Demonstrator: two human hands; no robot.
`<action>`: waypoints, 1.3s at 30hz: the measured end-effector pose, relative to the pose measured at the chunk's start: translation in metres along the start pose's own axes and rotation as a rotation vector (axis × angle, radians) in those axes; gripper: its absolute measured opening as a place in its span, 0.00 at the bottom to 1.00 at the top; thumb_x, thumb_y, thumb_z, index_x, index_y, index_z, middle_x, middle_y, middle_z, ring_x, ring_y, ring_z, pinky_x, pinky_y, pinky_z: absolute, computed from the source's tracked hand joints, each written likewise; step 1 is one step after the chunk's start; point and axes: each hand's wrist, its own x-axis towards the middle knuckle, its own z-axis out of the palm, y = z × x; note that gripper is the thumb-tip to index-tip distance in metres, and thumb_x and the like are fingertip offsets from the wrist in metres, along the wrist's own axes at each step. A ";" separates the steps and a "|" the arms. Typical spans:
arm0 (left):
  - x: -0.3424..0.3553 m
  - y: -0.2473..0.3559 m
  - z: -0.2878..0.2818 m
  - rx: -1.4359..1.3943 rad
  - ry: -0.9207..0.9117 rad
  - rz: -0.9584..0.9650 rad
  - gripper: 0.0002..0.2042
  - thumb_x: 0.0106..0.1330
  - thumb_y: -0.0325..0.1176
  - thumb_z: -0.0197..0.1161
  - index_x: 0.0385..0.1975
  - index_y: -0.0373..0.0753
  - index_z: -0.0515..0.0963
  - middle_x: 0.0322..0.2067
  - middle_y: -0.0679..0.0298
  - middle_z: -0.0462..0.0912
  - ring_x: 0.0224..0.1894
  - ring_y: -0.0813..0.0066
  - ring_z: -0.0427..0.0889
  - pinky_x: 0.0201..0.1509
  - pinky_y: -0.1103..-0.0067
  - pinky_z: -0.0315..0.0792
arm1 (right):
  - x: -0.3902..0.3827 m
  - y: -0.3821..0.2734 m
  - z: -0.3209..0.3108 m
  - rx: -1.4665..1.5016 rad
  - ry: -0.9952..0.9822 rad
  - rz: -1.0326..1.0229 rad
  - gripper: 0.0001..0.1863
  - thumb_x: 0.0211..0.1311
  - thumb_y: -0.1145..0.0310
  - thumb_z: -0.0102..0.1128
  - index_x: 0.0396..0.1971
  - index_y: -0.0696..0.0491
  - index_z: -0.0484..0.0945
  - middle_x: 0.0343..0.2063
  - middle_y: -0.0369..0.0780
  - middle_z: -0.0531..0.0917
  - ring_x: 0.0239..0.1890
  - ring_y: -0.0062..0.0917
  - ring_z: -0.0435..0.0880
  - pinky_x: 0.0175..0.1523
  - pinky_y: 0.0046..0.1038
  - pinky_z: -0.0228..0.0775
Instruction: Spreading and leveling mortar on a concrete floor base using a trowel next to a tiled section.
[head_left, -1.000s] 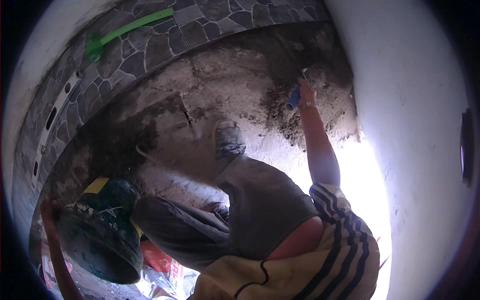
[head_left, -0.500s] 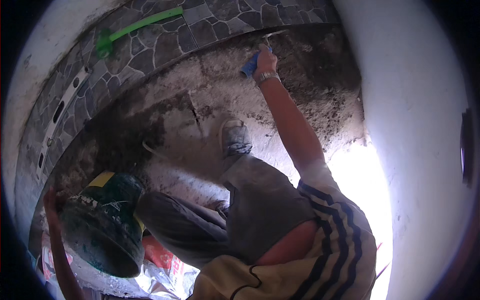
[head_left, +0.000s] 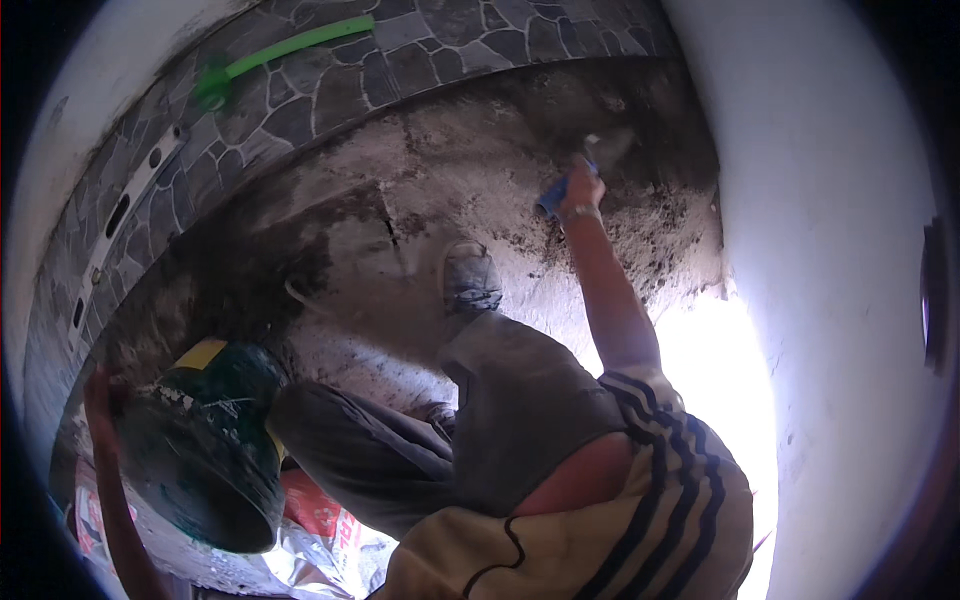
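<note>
My right hand [head_left: 583, 188] is wrapped around the blue handle of a trowel [head_left: 549, 200]. The trowel's pale blade is smeared by motion over the dark, rough floor [head_left: 450, 150]. At the far left, my left hand [head_left: 101, 392] is beside a dark green bucket [head_left: 205, 450], which lies tilted on its side. Its fingers are dim and partly hidden, so whether it touches the bucket I cannot tell.
Beyond the rough floor runs stone-patterned tiling [head_left: 330, 90], bearing a spirit level [head_left: 125, 215] and a bright green tool [head_left: 300, 42]. A white wall [head_left: 800, 250] bounds the right side. Red and white sacks [head_left: 335, 525] lie behind the bucket, near my knee.
My right hand has drawn the trowel nearer and to the right, away from the tile edge. The left hand and the bucket have hardly moved.
</note>
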 end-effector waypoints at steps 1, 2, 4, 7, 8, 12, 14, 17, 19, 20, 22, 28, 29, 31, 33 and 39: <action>0.007 0.003 0.001 -0.007 -0.005 -0.005 0.22 0.67 0.55 0.51 0.41 0.41 0.77 0.27 0.68 0.75 0.28 0.82 0.72 0.33 0.83 0.65 | -0.005 -0.006 -0.014 -0.007 0.001 -0.006 0.12 0.53 0.63 0.59 0.30 0.57 0.74 0.21 0.36 0.74 0.19 0.25 0.71 0.25 0.34 0.66; 0.008 0.004 -0.004 0.022 -0.053 -0.011 0.23 0.67 0.56 0.50 0.39 0.40 0.78 0.23 0.69 0.75 0.25 0.82 0.70 0.31 0.83 0.64 | -0.010 -0.008 -0.016 0.105 0.054 -0.029 0.12 0.54 0.61 0.58 0.30 0.56 0.74 0.21 0.35 0.73 0.20 0.25 0.71 0.25 0.33 0.67; 0.003 0.010 0.004 0.012 -0.019 0.020 0.26 0.67 0.58 0.48 0.36 0.39 0.80 0.17 0.69 0.74 0.19 0.81 0.69 0.27 0.82 0.62 | -0.008 -0.005 -0.010 0.244 0.016 -0.051 0.14 0.56 0.57 0.57 0.31 0.54 0.74 0.23 0.35 0.74 0.22 0.24 0.72 0.27 0.32 0.68; -0.001 0.025 0.006 0.112 -0.028 0.053 0.27 0.67 0.59 0.47 0.36 0.39 0.80 0.18 0.68 0.76 0.20 0.81 0.71 0.27 0.82 0.63 | -0.025 0.013 0.036 0.127 -0.318 0.003 0.13 0.61 0.57 0.54 0.32 0.53 0.72 0.22 0.39 0.76 0.24 0.30 0.77 0.31 0.38 0.72; -0.004 0.026 0.002 0.122 -0.028 0.049 0.27 0.67 0.59 0.47 0.36 0.39 0.80 0.18 0.68 0.76 0.20 0.81 0.71 0.27 0.82 0.63 | -0.046 0.017 0.063 0.055 -0.370 -0.006 0.14 0.61 0.56 0.53 0.31 0.53 0.71 0.22 0.39 0.75 0.23 0.30 0.76 0.30 0.38 0.71; 0.009 0.019 -0.002 0.019 -0.175 -0.054 0.23 0.67 0.56 0.51 0.41 0.41 0.77 0.25 0.68 0.77 0.27 0.81 0.73 0.33 0.83 0.65 | -0.061 0.045 0.133 0.081 -0.482 -0.009 0.17 0.59 0.53 0.53 0.33 0.54 0.71 0.26 0.39 0.75 0.28 0.29 0.74 0.35 0.37 0.68; 0.009 -0.001 -0.013 -0.017 -0.158 -0.070 0.23 0.67 0.55 0.51 0.42 0.40 0.77 0.25 0.67 0.77 0.28 0.80 0.74 0.35 0.83 0.67 | -0.085 0.047 0.154 0.009 -0.384 0.044 0.18 0.58 0.52 0.53 0.33 0.53 0.71 0.29 0.39 0.75 0.31 0.29 0.74 0.38 0.37 0.67; 0.009 -0.005 -0.015 -0.091 -0.212 -0.059 0.22 0.68 0.54 0.51 0.43 0.39 0.76 0.27 0.65 0.78 0.30 0.78 0.76 0.41 0.81 0.70 | -0.092 0.048 0.164 -0.072 -0.306 0.118 0.19 0.58 0.51 0.54 0.36 0.53 0.71 0.34 0.40 0.75 0.34 0.28 0.72 0.40 0.39 0.65; 0.003 0.022 0.006 -0.049 -0.154 0.018 0.22 0.68 0.53 0.51 0.43 0.38 0.76 0.28 0.63 0.78 0.32 0.77 0.77 0.42 0.80 0.70 | -0.081 0.048 0.160 -0.083 -0.313 0.146 0.20 0.57 0.52 0.54 0.38 0.53 0.71 0.35 0.41 0.75 0.35 0.27 0.71 0.41 0.40 0.64; -0.005 0.022 0.002 -0.044 -0.144 0.010 0.22 0.68 0.53 0.51 0.43 0.38 0.76 0.28 0.63 0.78 0.32 0.77 0.77 0.42 0.80 0.70 | -0.082 0.051 0.164 -0.087 -0.351 0.141 0.20 0.58 0.52 0.54 0.41 0.53 0.72 0.36 0.41 0.75 0.37 0.27 0.72 0.42 0.38 0.64; -0.013 0.018 -0.001 -0.061 -0.086 0.050 0.23 0.68 0.54 0.52 0.43 0.38 0.76 0.29 0.63 0.78 0.33 0.77 0.76 0.42 0.80 0.70 | -0.065 0.058 0.165 -0.095 -0.381 0.132 0.21 0.58 0.52 0.54 0.43 0.53 0.73 0.38 0.41 0.76 0.40 0.27 0.74 0.42 0.36 0.65; -0.008 0.018 0.000 -0.017 -0.075 -0.031 0.25 0.66 0.57 0.53 0.43 0.38 0.76 0.27 0.65 0.77 0.29 0.78 0.76 0.37 0.82 0.69 | 0.015 0.101 0.088 -0.014 -0.410 -0.282 0.15 0.59 0.57 0.56 0.39 0.51 0.74 0.30 0.38 0.78 0.32 0.29 0.80 0.35 0.32 0.74; -0.024 0.012 -0.013 -0.006 -0.028 -0.070 0.25 0.66 0.57 0.53 0.43 0.38 0.76 0.27 0.65 0.77 0.29 0.78 0.76 0.37 0.82 0.69 | -0.039 0.089 0.063 0.076 -0.394 -0.058 0.13 0.59 0.59 0.57 0.37 0.51 0.74 0.25 0.38 0.77 0.27 0.30 0.80 0.30 0.33 0.73; -0.010 0.027 -0.001 0.040 -0.050 -0.033 0.24 0.66 0.56 0.53 0.42 0.38 0.76 0.25 0.67 0.76 0.27 0.80 0.74 0.35 0.82 0.67 | -0.076 0.037 0.041 0.181 -0.301 0.100 0.11 0.59 0.61 0.57 0.35 0.52 0.73 0.21 0.38 0.77 0.22 0.30 0.81 0.25 0.33 0.73; -0.006 0.017 -0.004 0.005 -0.053 -0.044 0.24 0.66 0.56 0.52 0.41 0.38 0.77 0.24 0.68 0.75 0.26 0.81 0.73 0.33 0.83 0.66 | -0.093 0.033 0.019 -0.231 -0.674 0.249 0.15 0.60 0.58 0.58 0.36 0.55 0.73 0.22 0.39 0.78 0.25 0.30 0.82 0.25 0.34 0.73; -0.001 0.030 0.006 0.037 -0.101 0.010 0.25 0.67 0.56 0.49 0.37 0.38 0.80 0.22 0.68 0.74 0.24 0.82 0.71 0.32 0.83 0.64 | -0.059 0.006 -0.001 -1.286 -0.947 -0.966 0.23 0.58 0.50 0.57 0.35 0.58 0.72 0.25 0.46 0.79 0.26 0.35 0.81 0.32 0.37 0.74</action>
